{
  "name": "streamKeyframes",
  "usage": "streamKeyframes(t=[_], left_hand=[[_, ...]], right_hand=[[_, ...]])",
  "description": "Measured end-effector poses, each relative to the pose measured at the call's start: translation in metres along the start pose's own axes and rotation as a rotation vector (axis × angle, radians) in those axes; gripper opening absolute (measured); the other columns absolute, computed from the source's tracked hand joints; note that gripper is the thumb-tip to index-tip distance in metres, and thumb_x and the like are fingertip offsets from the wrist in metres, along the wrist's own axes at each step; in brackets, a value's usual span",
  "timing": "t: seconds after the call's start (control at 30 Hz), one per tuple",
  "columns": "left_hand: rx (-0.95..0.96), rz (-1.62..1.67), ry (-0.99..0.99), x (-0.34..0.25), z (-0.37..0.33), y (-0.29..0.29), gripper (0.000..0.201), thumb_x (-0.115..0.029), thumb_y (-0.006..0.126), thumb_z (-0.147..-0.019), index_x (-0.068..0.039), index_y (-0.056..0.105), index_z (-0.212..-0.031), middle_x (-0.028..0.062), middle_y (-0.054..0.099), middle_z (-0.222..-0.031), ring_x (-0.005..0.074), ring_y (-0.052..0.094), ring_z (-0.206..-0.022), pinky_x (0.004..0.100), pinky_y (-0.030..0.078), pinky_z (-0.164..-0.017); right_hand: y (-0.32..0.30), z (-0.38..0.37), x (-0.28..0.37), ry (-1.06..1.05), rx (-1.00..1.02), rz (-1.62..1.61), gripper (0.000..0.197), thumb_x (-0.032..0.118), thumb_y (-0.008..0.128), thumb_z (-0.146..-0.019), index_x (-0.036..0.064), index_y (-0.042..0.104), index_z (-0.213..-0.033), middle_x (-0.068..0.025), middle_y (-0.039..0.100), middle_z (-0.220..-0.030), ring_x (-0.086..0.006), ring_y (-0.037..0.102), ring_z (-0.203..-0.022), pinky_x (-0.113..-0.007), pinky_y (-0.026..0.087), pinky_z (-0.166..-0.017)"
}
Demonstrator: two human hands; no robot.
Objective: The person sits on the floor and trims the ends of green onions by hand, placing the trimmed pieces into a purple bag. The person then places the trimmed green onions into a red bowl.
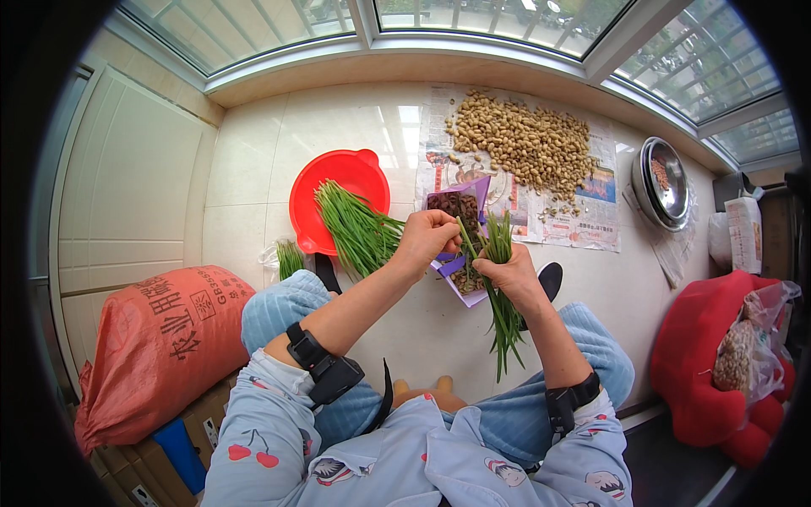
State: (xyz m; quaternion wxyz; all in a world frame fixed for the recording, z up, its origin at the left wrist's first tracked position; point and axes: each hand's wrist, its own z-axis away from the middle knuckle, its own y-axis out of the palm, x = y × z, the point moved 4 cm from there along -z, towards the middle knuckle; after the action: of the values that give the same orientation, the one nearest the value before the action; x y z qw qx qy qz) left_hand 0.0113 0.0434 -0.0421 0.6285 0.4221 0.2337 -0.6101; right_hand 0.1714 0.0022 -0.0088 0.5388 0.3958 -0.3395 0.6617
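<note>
My right hand is closed around a bunch of green chives, their cut ends upward and the leaves hanging down. The fingers of my left hand are pinched at the tip of a single chive stalk that slants out of the right hand. Beneath both hands stands a purple-edged box with dark brown bits and pale scraps in it. Left of it, a red plastic basin carries a large heap of chives that reaches over its rim toward my left forearm.
Peanuts lie spread on newspaper at the back. A small chive bundle sits by the basin. An orange woven sack stands left; steel bowls and a red plush seat with a plastic bag are right.
</note>
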Motion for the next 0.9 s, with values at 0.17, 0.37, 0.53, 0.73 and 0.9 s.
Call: streamKeyframes(t=[0.17, 0.37, 0.53, 0.73, 0.9], left_hand=[[-0.006, -0.006, 0.017, -0.0013, 0.0008, 0.0002, 0.004, -0.005, 0.060, -0.080, -0.001, 0.060, -0.079, 0.0037, 0.060, -0.065, 0.0093, 0.056, -0.054, 0.0215, 0.047, -0.054], [-0.011, -0.008, 0.031, -0.0039, 0.0025, 0.0011, 0.003, -0.005, 0.060, -0.079, -0.002, 0.059, -0.077, 0.0033, 0.059, -0.064, 0.0085, 0.055, -0.054, 0.0195, 0.042, -0.050], [-0.011, -0.005, 0.030, -0.0031, 0.0024, -0.0002, 0.004, -0.006, 0.061, -0.078, -0.003, 0.059, -0.076, 0.0026, 0.059, -0.063, 0.0079, 0.054, -0.054, 0.0190, 0.041, -0.049], [-0.057, 0.001, -0.008, 0.0023, 0.0001, -0.0023, 0.004, -0.006, 0.061, -0.079, -0.003, 0.059, -0.076, 0.0023, 0.058, -0.063, 0.0081, 0.052, -0.052, 0.0195, 0.042, -0.049], [-0.033, -0.042, -0.067, 0.0015, 0.0012, -0.0037, 0.006, -0.008, 0.062, -0.080, -0.003, 0.060, -0.077, 0.0021, 0.058, -0.064, 0.0077, 0.051, -0.052, 0.0212, 0.044, -0.051]], right_hand=[[0.0015, 0.0004, 0.0023, -0.007, 0.009, 0.001, 0.006, 0.002, 0.063, -0.072, 0.0005, 0.058, -0.070, 0.0005, 0.057, -0.062, -0.0057, 0.051, -0.056, -0.023, 0.042, -0.051], [0.0010, 0.0014, 0.0015, 0.046, 0.040, -0.059, 0.004, 0.004, 0.063, -0.074, 0.0013, 0.060, -0.072, -0.0016, 0.058, -0.061, -0.0065, 0.051, -0.052, -0.022, 0.040, -0.046], [0.0015, 0.0006, -0.0028, 0.094, 0.047, -0.184, 0.005, 0.007, 0.064, -0.075, 0.0029, 0.061, -0.075, -0.0017, 0.059, -0.062, -0.0056, 0.047, -0.048, -0.020, 0.036, -0.043], [0.0007, 0.0020, -0.0008, 0.131, 0.037, -0.261, 0.007, 0.009, 0.063, -0.078, 0.0034, 0.060, -0.078, -0.0031, 0.060, -0.063, -0.0062, 0.045, -0.047, -0.020, 0.034, -0.044], [0.0009, 0.0023, 0.0008, 0.159, 0.057, -0.369, 0.007, 0.010, 0.061, -0.079, 0.0029, 0.059, -0.080, -0.0049, 0.059, -0.064, -0.0068, 0.044, -0.046, -0.020, 0.034, -0.043]])
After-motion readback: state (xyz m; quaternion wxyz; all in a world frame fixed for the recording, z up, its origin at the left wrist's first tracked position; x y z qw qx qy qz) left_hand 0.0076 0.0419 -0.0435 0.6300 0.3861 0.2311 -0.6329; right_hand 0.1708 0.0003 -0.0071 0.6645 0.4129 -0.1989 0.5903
